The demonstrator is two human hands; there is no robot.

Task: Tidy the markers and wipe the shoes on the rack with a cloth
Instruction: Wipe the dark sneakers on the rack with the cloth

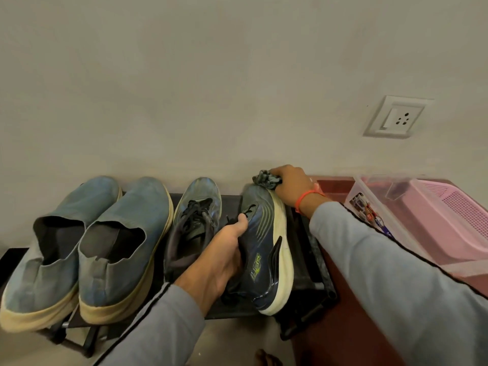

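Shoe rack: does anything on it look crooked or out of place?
One thing: the dark sneaker at the right end is tipped on its side, sole facing right, because the left hand holds it while the right hand presses a cloth to its toe. The other shoes sit flat.

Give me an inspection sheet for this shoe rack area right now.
Surface: black shoe rack, four shoes on top.
Job's things: tilted navy running shoe; dark cloth at its toe; matching sneaker; two blue slip-ons.
Clutter: clear plastic box, pink basket inside.
Grippers: left hand grips the running shoe; right hand holds the cloth.
Cables: nothing seen.
Surroundings: plain wall, wall socket.
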